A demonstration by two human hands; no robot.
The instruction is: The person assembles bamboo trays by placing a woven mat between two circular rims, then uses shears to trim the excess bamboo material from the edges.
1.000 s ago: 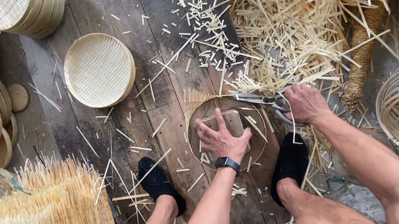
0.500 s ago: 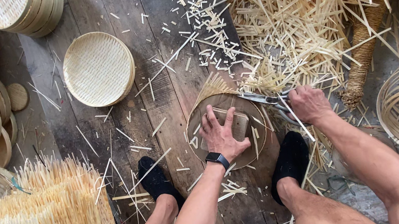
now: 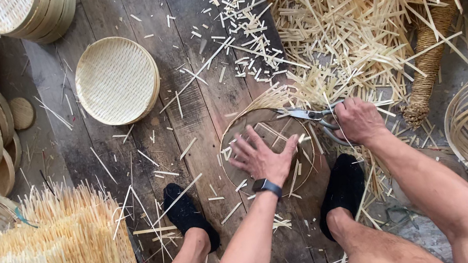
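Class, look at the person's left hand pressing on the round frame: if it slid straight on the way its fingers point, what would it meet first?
The left hand points up and slightly left, so it would likely first meet the round frame's far rim, then loose bamboo offcuts on the planks.

Soft, even daylight fills the scene, bright enough that the heap of pale cut bamboo strips (image 3: 353, 12) at one o'clock looks slightly washed out. Shadows are faint and short on the dark weathered plank floor (image 3: 195, 125). Focus is sharp throughout, with mild wide-angle bending toward the edges.
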